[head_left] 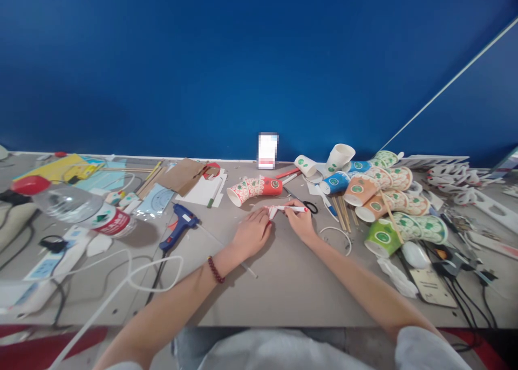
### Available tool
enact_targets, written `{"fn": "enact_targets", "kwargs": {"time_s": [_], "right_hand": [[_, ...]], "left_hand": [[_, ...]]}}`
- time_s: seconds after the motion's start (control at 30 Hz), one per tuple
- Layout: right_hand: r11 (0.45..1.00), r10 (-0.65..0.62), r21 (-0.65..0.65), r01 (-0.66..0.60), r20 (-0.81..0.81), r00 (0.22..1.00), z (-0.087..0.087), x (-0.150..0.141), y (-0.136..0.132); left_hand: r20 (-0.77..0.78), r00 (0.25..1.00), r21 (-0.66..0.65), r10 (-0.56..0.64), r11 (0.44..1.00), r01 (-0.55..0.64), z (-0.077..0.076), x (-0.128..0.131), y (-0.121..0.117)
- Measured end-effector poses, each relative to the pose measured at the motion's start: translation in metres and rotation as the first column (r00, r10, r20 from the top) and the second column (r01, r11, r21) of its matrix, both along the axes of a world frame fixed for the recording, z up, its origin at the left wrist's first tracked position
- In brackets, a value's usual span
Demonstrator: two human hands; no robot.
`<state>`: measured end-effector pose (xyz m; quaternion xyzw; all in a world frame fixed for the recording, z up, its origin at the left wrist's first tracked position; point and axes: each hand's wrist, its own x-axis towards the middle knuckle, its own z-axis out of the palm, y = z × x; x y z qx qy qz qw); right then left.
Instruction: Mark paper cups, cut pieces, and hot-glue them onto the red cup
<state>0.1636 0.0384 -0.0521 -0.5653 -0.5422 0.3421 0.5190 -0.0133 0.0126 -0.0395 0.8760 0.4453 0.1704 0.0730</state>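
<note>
My right hand (299,221) is closed around a white marker (294,209) with a red end, its other end pointing left. That end meets a small red-and-white piece (273,212), which looks like paper or cut cup. My left hand (253,232) steadies this piece against the grey table with its fingertips, fingers close together. Just behind the hands lies a row of nested red and white paper cups (254,189). Black-handled scissors (311,207) rest beyond my right hand, partly hidden by it.
A blue glue gun (178,227) and a tipped bottle (81,205) lie on the left. Stacks of coloured paper cups (382,235), wooden sticks (342,213) and cables (457,289) crowd the right. A phone (267,150) leans at the blue wall.
</note>
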Motion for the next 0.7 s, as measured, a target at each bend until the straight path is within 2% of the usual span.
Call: {"fn": "enact_targets", "kwargs": {"time_s": [0.27, 0.7], "right_hand": [[1.000, 0.012, -0.025, -0.011, 0.057, 0.998, 0.0023, 0.0001, -0.0012], [0.996, 0.086, -0.011, -0.086, -0.017, 0.996, -0.0013, 0.0000, -0.0018]], "left_hand": [[0.009, 1.000, 0.003, 0.001, 1.000, -0.001, 0.0007, 0.0003, -0.0002], [-0.014, 1.000, -0.021, 0.011, 1.000, -0.011, -0.0028, -0.0001, 0.0002]]}}
